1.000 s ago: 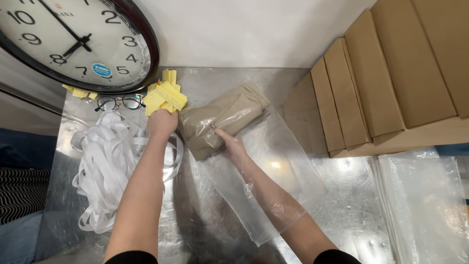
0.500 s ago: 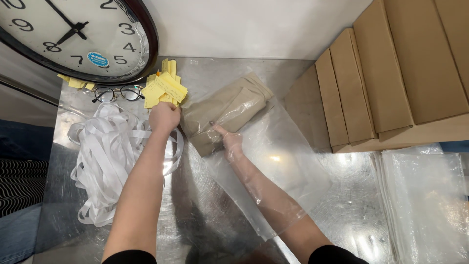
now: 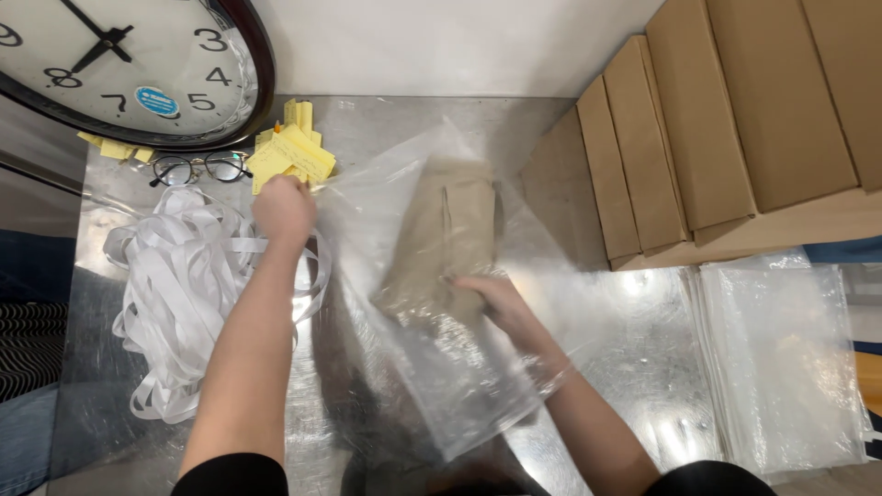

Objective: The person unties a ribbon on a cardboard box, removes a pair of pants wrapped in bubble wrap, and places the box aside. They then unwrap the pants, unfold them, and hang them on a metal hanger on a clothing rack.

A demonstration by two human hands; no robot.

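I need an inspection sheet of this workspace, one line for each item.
Surface: shiny metal table, reflective.
Job's things: folded beige garment inside clear plastic bag.
Clutter: white straps, eyeglasses, yellow notes, stack of clear bags.
Hands: left hand grips the bag's edge; right hand is inside the bag on the garment.
Cables: nothing seen.
Surroundings: wall clock, cardboard boxes, white wall.
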